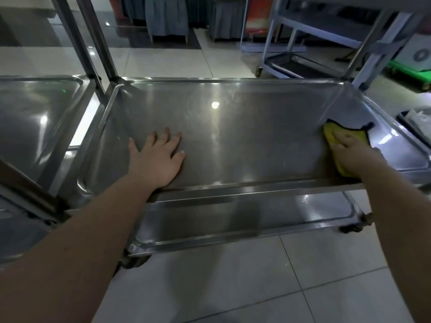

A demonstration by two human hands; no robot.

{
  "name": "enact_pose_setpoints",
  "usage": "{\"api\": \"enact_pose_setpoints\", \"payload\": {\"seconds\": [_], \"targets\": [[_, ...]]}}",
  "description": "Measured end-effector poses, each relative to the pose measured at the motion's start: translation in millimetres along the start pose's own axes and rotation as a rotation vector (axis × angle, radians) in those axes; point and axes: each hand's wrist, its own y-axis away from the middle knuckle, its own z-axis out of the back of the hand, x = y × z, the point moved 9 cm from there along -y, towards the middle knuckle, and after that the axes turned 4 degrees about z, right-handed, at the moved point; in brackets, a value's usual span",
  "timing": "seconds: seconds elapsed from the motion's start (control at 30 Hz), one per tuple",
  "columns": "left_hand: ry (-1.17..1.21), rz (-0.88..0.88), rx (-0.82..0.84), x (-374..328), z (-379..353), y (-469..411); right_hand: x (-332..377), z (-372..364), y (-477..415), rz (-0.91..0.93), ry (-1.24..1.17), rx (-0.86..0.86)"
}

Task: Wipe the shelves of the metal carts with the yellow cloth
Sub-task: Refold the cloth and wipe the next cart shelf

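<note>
A stainless steel cart stands in front of me, its middle shelf (233,136) wide and shiny, with a lower shelf (233,217) beneath it. My left hand (156,157) lies flat on the shelf's near left part, fingers spread and straight. My right hand (349,152) presses the yellow cloth (335,136) onto the shelf's right end, fingers straight on top of it. The cloth has a dark edge, and part of it is hidden under the hand.
A second metal cart (35,124) stands close on the left, its upright posts (93,43) rising between the two. Another cart (314,50) stands at the back right on the tiled floor (256,287). A tray (415,127) sits at the far right.
</note>
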Motion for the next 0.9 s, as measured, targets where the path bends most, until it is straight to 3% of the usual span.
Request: {"api": "enact_pose_setpoints", "payload": {"seconds": [0.1,0.3,0.4,0.53,0.73,0.83,0.9], "targets": [[0.007,0.003,0.002,0,-2,0,24,-8,25,-0.055,0.034,-0.01],[0.006,0.009,0.008,4,-3,-3,254,-79,130,0.44,0.183,0.051],[0.017,0.0,-0.002,4,-4,-1,304,-96,167,0.598,0.146,0.102],[0.026,-0.014,-0.013,4,-4,-1,238,-76,120,0.566,0.176,0.046],[0.027,-0.017,0.002,3,-4,0,27,-9,35,0.032,0.089,0.027],[0.018,-0.003,0.008,2,-5,0,35,-7,46,-0.086,0.069,0.001],[0.005,0.003,0.011,2,-5,0,88,-20,59,0.007,0.072,0.007]]}}
